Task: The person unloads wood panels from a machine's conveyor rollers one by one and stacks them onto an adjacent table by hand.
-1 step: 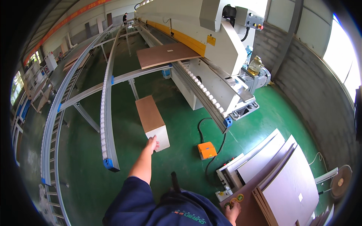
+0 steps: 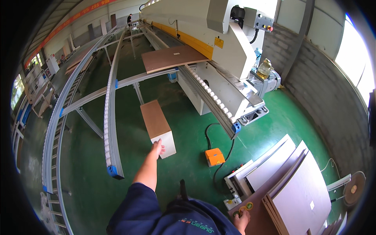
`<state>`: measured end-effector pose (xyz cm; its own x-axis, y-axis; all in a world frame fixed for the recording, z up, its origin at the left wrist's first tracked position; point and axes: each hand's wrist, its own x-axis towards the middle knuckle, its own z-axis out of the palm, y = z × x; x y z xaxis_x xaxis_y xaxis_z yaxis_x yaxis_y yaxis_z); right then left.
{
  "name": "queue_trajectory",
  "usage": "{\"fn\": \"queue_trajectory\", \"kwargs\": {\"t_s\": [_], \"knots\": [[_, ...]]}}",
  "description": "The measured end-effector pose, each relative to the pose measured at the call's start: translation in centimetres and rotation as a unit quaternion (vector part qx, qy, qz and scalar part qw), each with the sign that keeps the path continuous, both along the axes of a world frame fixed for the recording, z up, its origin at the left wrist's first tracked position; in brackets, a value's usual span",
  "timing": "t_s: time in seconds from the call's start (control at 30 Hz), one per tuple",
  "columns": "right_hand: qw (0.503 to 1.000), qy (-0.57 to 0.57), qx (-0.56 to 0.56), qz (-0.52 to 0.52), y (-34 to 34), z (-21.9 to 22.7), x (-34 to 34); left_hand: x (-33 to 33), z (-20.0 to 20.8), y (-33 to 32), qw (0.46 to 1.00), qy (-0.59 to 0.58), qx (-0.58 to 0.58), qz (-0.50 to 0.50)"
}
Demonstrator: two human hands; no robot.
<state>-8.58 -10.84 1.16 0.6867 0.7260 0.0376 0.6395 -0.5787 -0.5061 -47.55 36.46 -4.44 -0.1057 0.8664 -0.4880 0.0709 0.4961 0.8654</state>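
My left hand (image 2: pixel 158 149) reaches forward with the fingers stretched and touches the near white end of a long stack of boards with a brown top (image 2: pixel 154 119), which stands on the green floor. My right hand (image 2: pixel 241 220) is low at the picture's bottom edge, resting at the corner of a dark brown panel (image 2: pixel 256 213). Small round yellow-green pieces (image 2: pixel 246 206) lie just above its fingers. Whether those fingers grip the panel is unclear.
A large white and yellow edge-banding machine (image 2: pixel 231 43) with a roller feed track (image 2: pixel 211 98) carries a brown panel (image 2: pixel 172 58). Curved roller conveyors (image 2: pixel 109 117) run on the left. An orange foot pedal (image 2: pixel 214 156) with a cable lies on the floor. Stacked white and grey panels (image 2: pixel 297 188) are at the right. A person (image 2: pixel 129 18) stands far back.
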Motion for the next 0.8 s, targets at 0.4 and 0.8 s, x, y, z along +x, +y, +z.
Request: {"fn": "queue_trajectory", "kwargs": {"t_s": [0.4,0.8], "knots": [[0.992,0.117,-0.028,0.041,0.0,2.3,0.7,0.5,8.7,6.6,0.975,-0.169,0.072,0.122],[0.998,0.059,-0.024,-0.005,-0.1,0.8,1.0,-0.1,10.3,9.2,0.952,-0.254,0.082,0.149]]}}
